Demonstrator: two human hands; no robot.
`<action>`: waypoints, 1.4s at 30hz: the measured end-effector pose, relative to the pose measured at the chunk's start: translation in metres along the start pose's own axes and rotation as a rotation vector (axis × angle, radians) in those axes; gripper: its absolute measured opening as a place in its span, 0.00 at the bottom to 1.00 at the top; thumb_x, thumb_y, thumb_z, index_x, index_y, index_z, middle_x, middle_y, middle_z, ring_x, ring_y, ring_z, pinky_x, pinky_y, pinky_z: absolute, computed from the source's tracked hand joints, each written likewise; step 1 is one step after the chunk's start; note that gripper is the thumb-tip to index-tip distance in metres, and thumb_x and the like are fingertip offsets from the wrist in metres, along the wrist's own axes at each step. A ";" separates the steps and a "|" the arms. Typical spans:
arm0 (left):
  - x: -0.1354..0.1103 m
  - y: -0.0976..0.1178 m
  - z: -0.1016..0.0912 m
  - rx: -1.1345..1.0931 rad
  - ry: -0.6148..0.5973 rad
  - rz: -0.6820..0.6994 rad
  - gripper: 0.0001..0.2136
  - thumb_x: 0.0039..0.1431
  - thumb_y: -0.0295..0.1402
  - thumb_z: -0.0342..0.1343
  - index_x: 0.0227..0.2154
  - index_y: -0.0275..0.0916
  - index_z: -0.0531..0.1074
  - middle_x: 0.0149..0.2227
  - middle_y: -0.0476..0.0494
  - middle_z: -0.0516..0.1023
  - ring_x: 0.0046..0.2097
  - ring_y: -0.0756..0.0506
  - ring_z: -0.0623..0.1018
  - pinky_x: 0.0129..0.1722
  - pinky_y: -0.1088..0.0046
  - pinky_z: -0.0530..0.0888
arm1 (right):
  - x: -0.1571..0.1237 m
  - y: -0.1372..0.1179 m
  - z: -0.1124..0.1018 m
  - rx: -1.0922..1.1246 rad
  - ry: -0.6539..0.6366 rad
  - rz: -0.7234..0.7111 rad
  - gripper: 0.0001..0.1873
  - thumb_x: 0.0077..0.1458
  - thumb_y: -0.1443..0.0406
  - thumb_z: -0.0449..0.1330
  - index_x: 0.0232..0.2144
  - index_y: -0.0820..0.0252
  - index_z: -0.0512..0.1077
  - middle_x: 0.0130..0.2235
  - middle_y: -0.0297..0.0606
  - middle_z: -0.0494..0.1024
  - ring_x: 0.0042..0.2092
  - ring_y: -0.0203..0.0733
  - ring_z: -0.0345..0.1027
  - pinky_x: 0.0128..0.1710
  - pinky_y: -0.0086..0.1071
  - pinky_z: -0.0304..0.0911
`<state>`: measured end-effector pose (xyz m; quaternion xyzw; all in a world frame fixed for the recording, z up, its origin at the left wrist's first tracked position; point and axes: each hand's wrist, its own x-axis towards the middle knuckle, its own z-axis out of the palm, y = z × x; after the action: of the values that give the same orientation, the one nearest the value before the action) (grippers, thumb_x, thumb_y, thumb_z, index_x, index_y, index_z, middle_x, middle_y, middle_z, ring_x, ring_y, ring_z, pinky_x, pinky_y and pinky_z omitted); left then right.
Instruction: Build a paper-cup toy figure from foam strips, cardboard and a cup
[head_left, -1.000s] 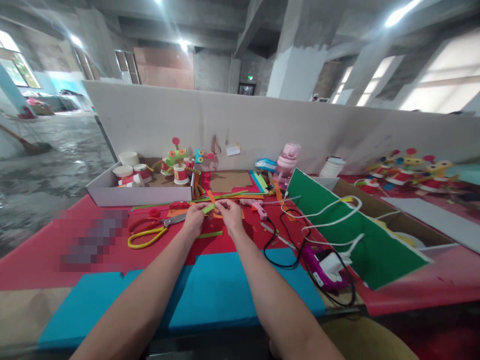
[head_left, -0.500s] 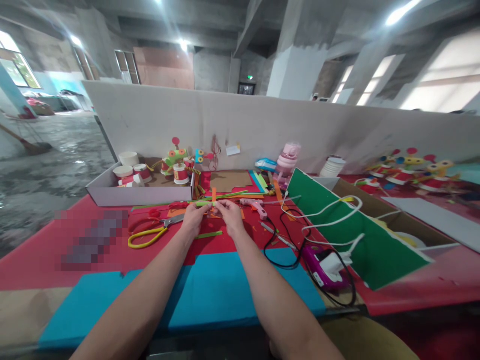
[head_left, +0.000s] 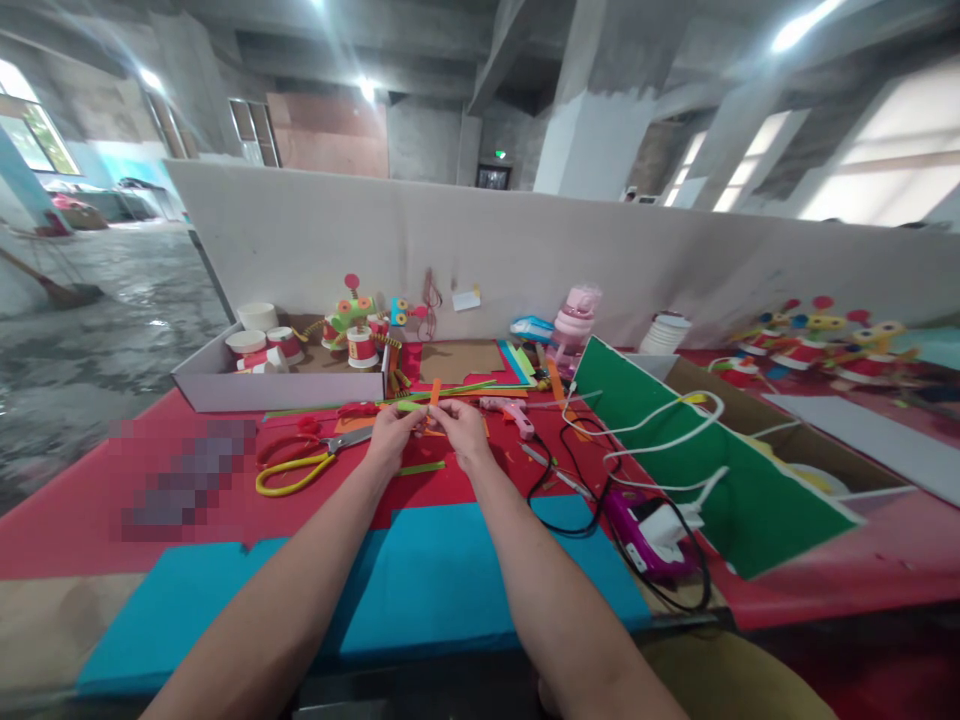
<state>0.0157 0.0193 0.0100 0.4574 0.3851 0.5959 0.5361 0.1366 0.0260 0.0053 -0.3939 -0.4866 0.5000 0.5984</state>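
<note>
Orange strip (head_left: 436, 391): since 0.5 s ago it is shifting slightly right and is now leaning a little that way, rising from between the fingertips; its lower end is hiding there.
Pixelated patch (head_left: 191, 475): masking a dark object on the red cover (head_left: 225, 560); nothing is showing of what it is.
White box (head_left: 285, 393): holding paper cups (head_left: 285, 345), their lower parts hiding behind its front wall.
Scissors (head_left: 322, 463): lying with yellow-and-red handles leftward, tips disappearing behind the left hand.
Left hand (head_left: 391, 437): pinching the green strip (head_left: 410, 406), whose right end the fingers are covering.
Loose green strip (head_left: 421, 468): lying below the hands, its left end running behind the left wrist.
Right hand (head_left: 460, 430): pinching the orange strip near its base, most fingers hiding from view.
Pink glue gun (head_left: 511, 412): lying just beyond the right hand.
Green board (head_left: 765, 510): partly blocking an open box behind it.
Far-right toys (head_left: 795, 355): blurring together.
</note>
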 end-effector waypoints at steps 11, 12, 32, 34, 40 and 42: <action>0.010 0.003 -0.019 -0.101 0.188 0.050 0.13 0.37 0.39 0.67 0.22 0.36 0.72 0.18 0.51 0.70 0.21 0.54 0.67 0.22 0.77 0.63 | 0.010 0.001 -0.014 0.129 0.209 0.030 0.17 0.35 0.56 0.68 0.25 0.61 0.72 0.18 0.29 0.71 0.23 0.34 0.66 0.31 0.30 0.66; 0.011 0.004 -0.022 -0.111 0.207 0.048 0.13 0.37 0.39 0.67 0.22 0.36 0.72 0.18 0.51 0.70 0.21 0.54 0.67 0.22 0.77 0.63 | 0.010 0.001 -0.015 0.184 0.216 0.044 0.17 0.33 0.56 0.69 0.25 0.60 0.72 0.19 0.28 0.71 0.23 0.33 0.65 0.31 0.31 0.67; 0.009 0.001 -0.014 -0.159 0.183 0.080 0.15 0.39 0.40 0.67 0.20 0.36 0.70 0.17 0.52 0.68 0.21 0.54 0.67 0.23 0.77 0.64 | 0.000 -0.005 -0.003 -0.071 0.108 0.022 0.12 0.39 0.57 0.66 0.22 0.61 0.74 0.19 0.29 0.71 0.23 0.35 0.65 0.27 0.29 0.62; 0.009 0.001 -0.013 -0.202 0.234 0.063 0.15 0.40 0.42 0.67 0.21 0.36 0.70 0.18 0.52 0.69 0.21 0.54 0.68 0.23 0.77 0.65 | 0.002 -0.003 -0.003 -0.001 0.128 0.031 0.13 0.38 0.57 0.67 0.23 0.60 0.74 0.19 0.28 0.71 0.23 0.34 0.65 0.29 0.29 0.64; 0.004 -0.001 -0.005 -0.139 0.079 0.007 0.15 0.39 0.40 0.67 0.25 0.35 0.73 0.20 0.50 0.72 0.22 0.54 0.69 0.24 0.77 0.65 | 0.003 0.001 0.001 0.280 0.115 0.117 0.15 0.33 0.60 0.71 0.22 0.60 0.70 0.20 0.31 0.74 0.25 0.37 0.70 0.32 0.33 0.69; 0.002 -0.002 -0.003 -0.106 0.016 0.003 0.14 0.39 0.38 0.67 0.27 0.34 0.74 0.21 0.49 0.73 0.22 0.53 0.69 0.24 0.77 0.65 | 0.002 0.001 0.004 0.275 0.091 0.133 0.16 0.33 0.60 0.71 0.23 0.61 0.70 0.22 0.33 0.76 0.26 0.38 0.71 0.32 0.34 0.69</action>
<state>0.0136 0.0217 0.0079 0.4243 0.3565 0.6198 0.5556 0.1326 0.0277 0.0052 -0.3619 -0.3587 0.5822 0.6335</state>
